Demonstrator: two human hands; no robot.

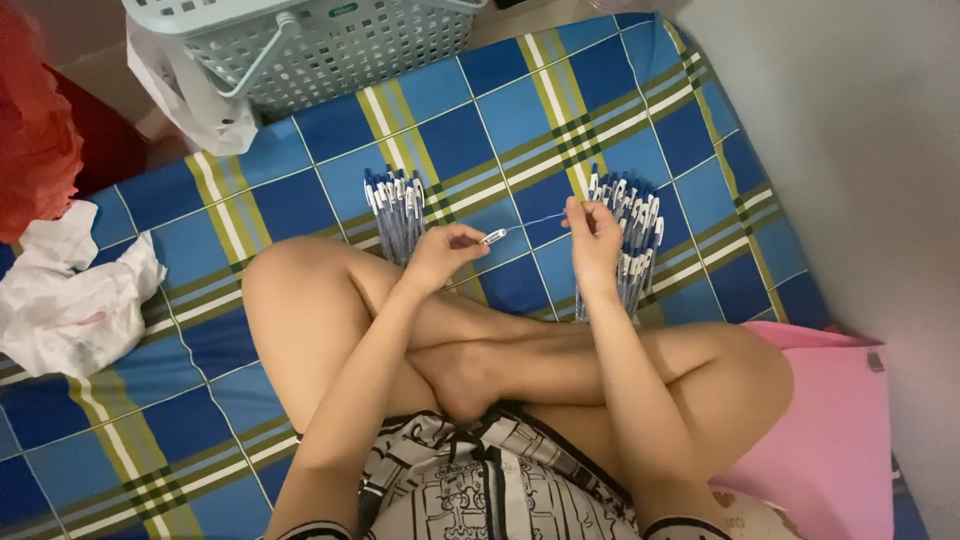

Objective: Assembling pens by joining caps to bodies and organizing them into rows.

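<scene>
Pen refill (535, 222) spans both hands above the blue plaid bed sheet (300, 200). Left hand (440, 255) pinches its pale clip end; right hand (595, 240) pinches the thin far end. Pen bundles lie left (395, 210) and right (635, 240). Mesh basket (310, 45) sits far left.

Woven cotton-like cloth, matt and checked in blue, yellow and white, covers the mattress (600, 90). Glossy plastic pens with blue-and-white barrels lie in two bundles, the left bundle (396, 208) and the right bundle (632, 232). A pale green basket (330, 45) of smooth moulded plastic lattice stands beside thin crinkled white plastic bags (70, 300). The pink pillow (835, 430) looks like soft matt fabric.
</scene>
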